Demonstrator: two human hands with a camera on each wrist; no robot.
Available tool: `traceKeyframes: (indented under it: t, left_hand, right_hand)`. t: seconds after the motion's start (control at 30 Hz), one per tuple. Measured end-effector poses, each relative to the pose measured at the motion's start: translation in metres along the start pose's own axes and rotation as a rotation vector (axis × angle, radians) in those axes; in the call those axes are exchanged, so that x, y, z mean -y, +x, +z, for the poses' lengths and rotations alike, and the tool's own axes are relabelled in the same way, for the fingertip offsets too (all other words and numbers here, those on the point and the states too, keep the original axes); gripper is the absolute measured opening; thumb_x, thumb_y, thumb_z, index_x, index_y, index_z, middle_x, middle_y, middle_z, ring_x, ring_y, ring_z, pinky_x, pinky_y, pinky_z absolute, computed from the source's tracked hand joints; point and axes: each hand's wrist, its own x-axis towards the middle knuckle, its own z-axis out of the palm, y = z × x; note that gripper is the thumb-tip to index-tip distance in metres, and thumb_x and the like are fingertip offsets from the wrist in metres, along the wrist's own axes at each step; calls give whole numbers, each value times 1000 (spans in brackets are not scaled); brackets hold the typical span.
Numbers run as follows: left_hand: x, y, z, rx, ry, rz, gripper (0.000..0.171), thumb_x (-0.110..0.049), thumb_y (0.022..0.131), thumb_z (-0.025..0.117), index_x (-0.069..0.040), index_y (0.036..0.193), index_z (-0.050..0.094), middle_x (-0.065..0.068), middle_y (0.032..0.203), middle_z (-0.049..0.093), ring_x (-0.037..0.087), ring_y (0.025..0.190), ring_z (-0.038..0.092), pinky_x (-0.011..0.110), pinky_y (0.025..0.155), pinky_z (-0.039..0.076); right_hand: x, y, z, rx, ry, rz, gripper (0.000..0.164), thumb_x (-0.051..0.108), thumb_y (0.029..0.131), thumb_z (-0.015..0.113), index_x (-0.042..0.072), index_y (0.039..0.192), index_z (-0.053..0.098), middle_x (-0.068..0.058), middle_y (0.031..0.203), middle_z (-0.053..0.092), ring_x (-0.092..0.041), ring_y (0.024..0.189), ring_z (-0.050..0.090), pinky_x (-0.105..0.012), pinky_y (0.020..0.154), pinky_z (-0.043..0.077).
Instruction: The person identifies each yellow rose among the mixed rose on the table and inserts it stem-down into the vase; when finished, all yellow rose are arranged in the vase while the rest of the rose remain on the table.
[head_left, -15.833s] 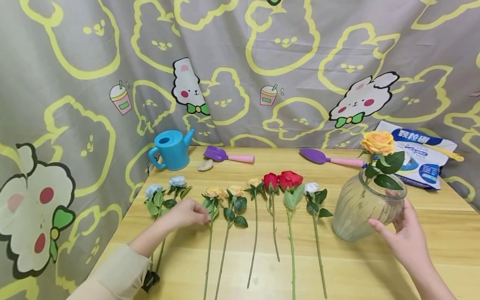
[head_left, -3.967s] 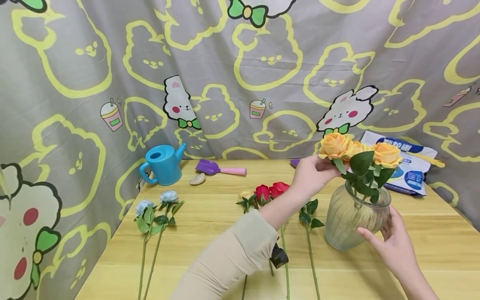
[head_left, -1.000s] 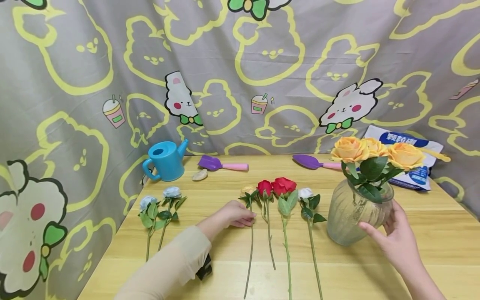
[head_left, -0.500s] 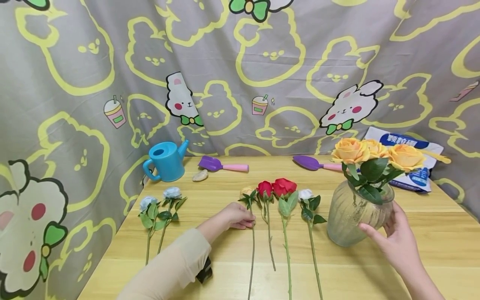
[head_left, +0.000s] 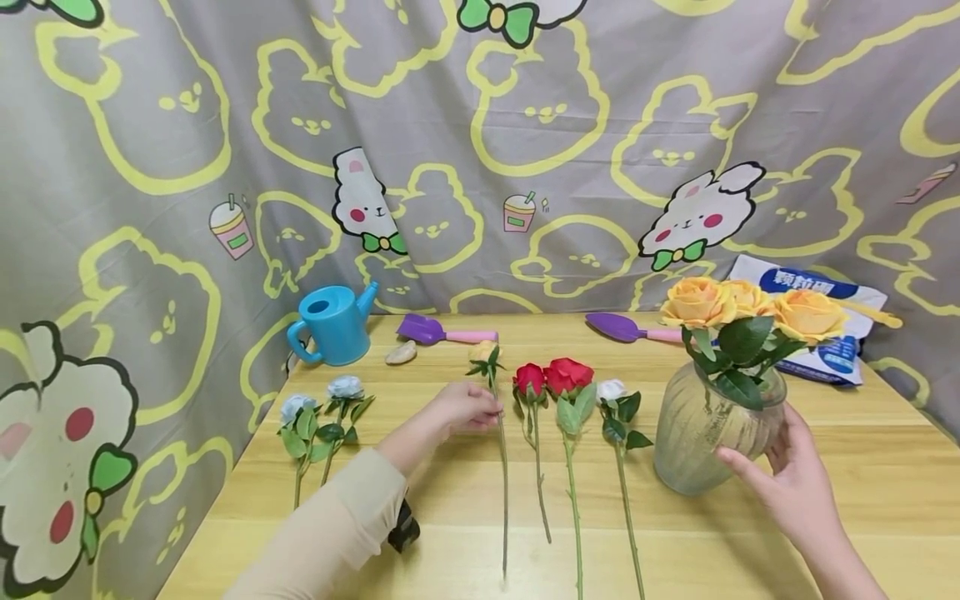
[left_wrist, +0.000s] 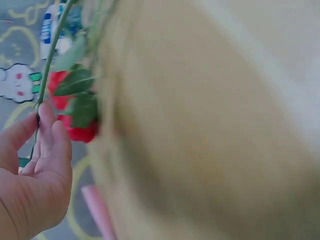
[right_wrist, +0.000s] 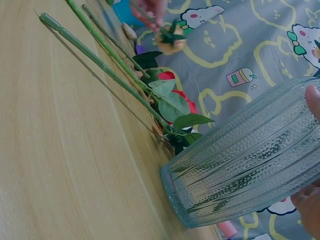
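My left hand (head_left: 461,408) pinches the thin green stem of a small yellow rose (head_left: 483,352) just below its leaves. In the left wrist view that stem (left_wrist: 48,70) passes between thumb and fingertips. The bloom is up off the tabletop. At the right, my right hand (head_left: 798,483) grips the side of a ribbed clear glass vase (head_left: 697,442), thumb in front and fingers behind. Three orange-yellow roses (head_left: 810,317) stand in the vase. Its ribbed wall (right_wrist: 240,155) fills much of the right wrist view.
Two red roses (head_left: 570,375), a white rose (head_left: 611,389) and two pale blue roses (head_left: 345,386) lie on the wooden table (head_left: 450,550). Behind are a blue watering can (head_left: 337,325), a stone (head_left: 401,352), two purple trowels (head_left: 615,326) and a white-blue bag (head_left: 832,358).
Since the oldest frame, two more orange-yellow roses have gone into the vase. In the last half second my left hand has lifted the small yellow rose, moving it slightly left and away.
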Motion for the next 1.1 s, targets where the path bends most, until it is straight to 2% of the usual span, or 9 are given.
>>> traceKeyframes:
  t: [0.13, 0.17, 0.37, 0.5, 0.63, 0.77, 0.97, 1.1]
  left_hand:
    - [-28, -6, 3, 1, -47, 94, 20, -7, 83, 63, 7, 98, 60, 14, 85, 66, 13, 67, 62, 36, 77, 51]
    - [-38, -9, 4, 10, -50, 135, 21, -7, 83, 63, 8, 98, 60, 16, 87, 66, 14, 68, 62, 35, 77, 51]
    - [-109, -33, 21, 37, -106, 341, 20, -7, 83, 63, 6, 98, 62, 14, 91, 66, 19, 79, 64, 30, 75, 52]
    - [-152, -52, 32, 42, -235, 480, 20, -7, 84, 63, 6, 99, 60, 14, 92, 66, 22, 82, 63, 31, 77, 51]
    - [-184, -66, 40, 21, -371, 610, 15, -6, 85, 61, 5, 96, 59, 13, 90, 66, 20, 78, 63, 34, 78, 50]
    - [-204, -74, 52, -3, -436, 673, 14, -7, 85, 62, 3, 95, 60, 12, 89, 67, 17, 76, 64, 32, 77, 51]
    - [-216, -74, 83, 48, -485, 722, 17, -5, 84, 62, 6, 97, 60, 15, 92, 67, 17, 78, 65, 29, 74, 52]
    - [-210, -71, 105, 62, -374, 755, 16, -8, 83, 63, 4, 94, 61, 12, 90, 67, 11, 76, 65, 24, 72, 51]
  right_hand:
    - [-1, -1, -1, 1, -4, 5, 86, -18, 70, 65, 11, 141, 24, 8, 129, 42, 1, 116, 40, -10, 94, 30]
    - [-1, -1, -1, 1, -3, 7, 86, -18, 70, 65, 11, 141, 24, 7, 130, 41, 0, 117, 39, -10, 95, 30]
    - [-2, -2, -2, 4, -24, 10, 86, -17, 71, 65, 11, 141, 24, 8, 130, 41, 1, 117, 39, -10, 95, 29]
    - [-1, -2, -1, 6, -15, 5, 86, -18, 70, 66, 11, 140, 25, 9, 128, 42, 1, 116, 40, -10, 94, 30]
    - [-1, -1, 0, 10, -8, 0, 86, -18, 70, 66, 11, 140, 25, 10, 127, 43, 1, 114, 41, -10, 93, 31]
    - [-1, 0, 0, 8, 5, -2, 85, -18, 70, 65, 10, 140, 26, 10, 127, 43, 1, 115, 41, -10, 93, 31]
    - [-1, 0, -1, -4, 43, -10, 86, -20, 69, 64, 9, 140, 26, 7, 130, 43, -1, 117, 40, -11, 95, 30]
    - [0, -1, -1, -7, 23, -7, 86, -19, 69, 65, 9, 140, 25, 4, 132, 41, -1, 119, 39, -11, 96, 30]
